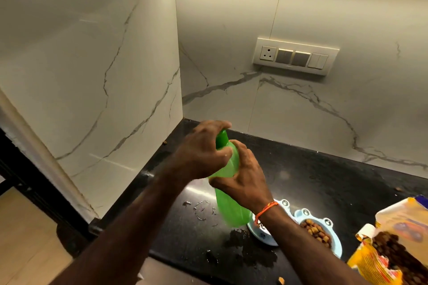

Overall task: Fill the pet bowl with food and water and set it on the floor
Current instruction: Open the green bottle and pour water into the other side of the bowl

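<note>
A green plastic bottle (228,206) is held upright above the black counter. My right hand (247,176) wraps its body from the right. My left hand (203,152) is closed over its green cap (222,137). Just behind my right wrist lies a light blue double pet bowl (333,225): its right compartment holds brown kibble (316,233), and its left compartment (262,235) is mostly hidden by the bottle and my wrist.
A yellow pet-food bag (391,245) stands open at the right, kibble showing inside. Water is spilled on the black counter (301,176) near its front edge (245,252). Marble walls close off the corner at left and behind. A switch panel (294,56) sits on the back wall.
</note>
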Demonstrator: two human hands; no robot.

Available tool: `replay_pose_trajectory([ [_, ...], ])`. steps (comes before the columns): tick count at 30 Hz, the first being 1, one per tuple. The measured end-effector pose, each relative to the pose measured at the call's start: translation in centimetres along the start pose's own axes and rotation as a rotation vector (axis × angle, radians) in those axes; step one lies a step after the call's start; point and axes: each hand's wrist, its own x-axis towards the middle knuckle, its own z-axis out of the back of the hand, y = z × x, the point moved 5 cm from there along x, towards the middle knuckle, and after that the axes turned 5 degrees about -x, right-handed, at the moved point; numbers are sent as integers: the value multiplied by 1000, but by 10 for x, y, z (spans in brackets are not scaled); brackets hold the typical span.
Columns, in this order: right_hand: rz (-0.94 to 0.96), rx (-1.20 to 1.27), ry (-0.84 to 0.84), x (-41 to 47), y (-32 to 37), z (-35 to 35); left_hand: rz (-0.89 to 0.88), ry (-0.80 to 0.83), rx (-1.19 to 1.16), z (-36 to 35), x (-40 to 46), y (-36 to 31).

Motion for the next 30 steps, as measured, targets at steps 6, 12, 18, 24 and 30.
replay_pose_trajectory([
  [6, 17, -16, 24, -2, -4, 19, -20, 328, -117, 21, 16, -8],
  [12, 59, -108, 33, -3, 1, 35, 120, 34, 213, 27, 34, -16],
  [18, 33, -103, -15, 1, -6, 57, -66, 291, -48, 8, 42, -30],
  [24, -3, -177, 14, 2, -19, 67, -50, 615, -289, -7, 48, -29],
  [30, 0, -199, 63, 1, -22, 68, 176, 254, 121, -3, 57, -24],
])
